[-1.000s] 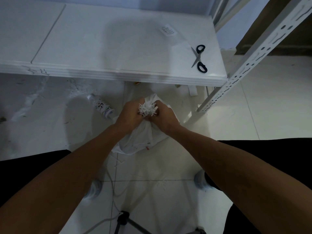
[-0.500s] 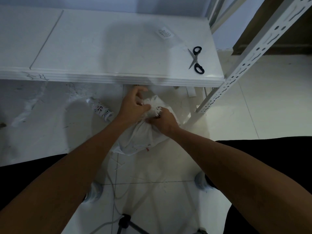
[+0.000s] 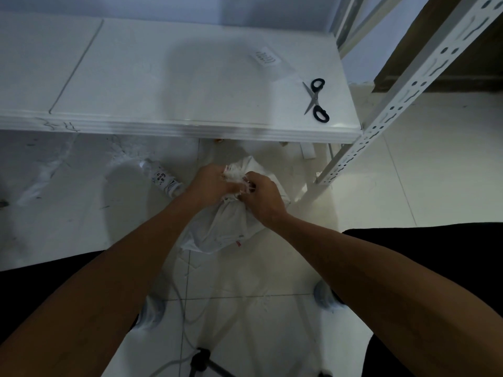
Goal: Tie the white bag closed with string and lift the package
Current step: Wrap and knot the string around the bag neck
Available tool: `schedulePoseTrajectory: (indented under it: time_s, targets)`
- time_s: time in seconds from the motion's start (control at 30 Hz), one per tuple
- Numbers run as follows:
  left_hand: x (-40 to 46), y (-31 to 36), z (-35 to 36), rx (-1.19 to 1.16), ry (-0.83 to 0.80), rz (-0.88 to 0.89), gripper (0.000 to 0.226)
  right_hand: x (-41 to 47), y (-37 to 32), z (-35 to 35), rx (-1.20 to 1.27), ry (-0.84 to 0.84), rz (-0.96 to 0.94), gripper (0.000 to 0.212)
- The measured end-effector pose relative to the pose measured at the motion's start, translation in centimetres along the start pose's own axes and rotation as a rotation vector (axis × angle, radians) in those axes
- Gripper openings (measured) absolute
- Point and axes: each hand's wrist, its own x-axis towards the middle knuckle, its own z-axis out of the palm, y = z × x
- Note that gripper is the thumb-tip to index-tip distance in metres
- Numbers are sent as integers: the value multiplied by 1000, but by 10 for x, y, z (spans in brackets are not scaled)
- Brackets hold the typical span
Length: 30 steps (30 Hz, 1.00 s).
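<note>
A white woven bag sits on the tiled floor in front of the low white shelf. Its frayed mouth is bunched together and sticks up between my hands. My left hand is closed around the left side of the gathered neck. On the right side of that neck, the fingers of my right hand are pinched shut. Thin white string shows at the neck between the hands; how it is wrapped is hidden by my fingers.
Black-handled scissors lie on the white shelf board near its right end, beside a paper label. A plastic bottle lies on the floor left of the bag. A perforated metal upright slants on the right. A cable and tripod legs lie near my feet.
My left hand, raised open above the bag half a second ago, has come back down and closed on the neck. My right hand has stayed on the neck.
</note>
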Motion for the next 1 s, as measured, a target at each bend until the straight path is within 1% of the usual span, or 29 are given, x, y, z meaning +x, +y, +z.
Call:
schedulePoseTrajectory:
  time_s: [0.03, 0.07, 0.13, 0.17, 0.23, 0.33, 0.43, 0.5, 0.57, 0.63, 0.77, 0.87, 0.93, 1.0]
  targets:
    - [1, -1, 1, 17, 68, 29, 25, 0, -1, 0, 16, -1, 10, 13]
    - [2, -3, 2, 92, 119, 68, 27, -1, -1, 0, 35, -7, 27, 18]
    - [5, -6, 4, 250, 166, 134, 34, -1, -1, 1, 63, -27, 71, 26]
    - [7, -7, 5, 278, 179, 164, 33, -1, 0, 2, 63, -36, 81, 27]
    - [7, -7, 7, 282, 193, 218, 23, 0, 1, 2, 43, -50, 72, 22]
    - [4, -8, 8, 196, 218, 267, 12, 2, 4, 1, 35, -60, 49, 17]
    - [6, -15, 8, 74, 186, 195, 21, 1, 6, 2, 79, -64, 48, 25]
    - [8, -18, 8, 72, 139, 172, 27, 0, 8, 5, 93, -67, 52, 31]
    - [10, -20, 7, 76, 112, 184, 27, 0, 10, 5, 91, -66, 60, 32]
    - [11, -18, 4, 54, 103, 216, 35, 1, 11, 5, 84, -68, 75, 32]
    - [9, -9, -2, 37, 70, 248, 40, 1, 9, 6, 72, -69, 53, 20]
    - [7, -4, -2, -13, 77, 246, 47, -1, 4, 7, 77, -29, 29, 9]
    - [7, -4, -1, -66, 91, 217, 46, -2, 1, 8, 70, 16, 25, 8]
    - [8, -4, -2, -132, 89, 134, 46, -2, 0, 9, 88, 30, 35, 3]
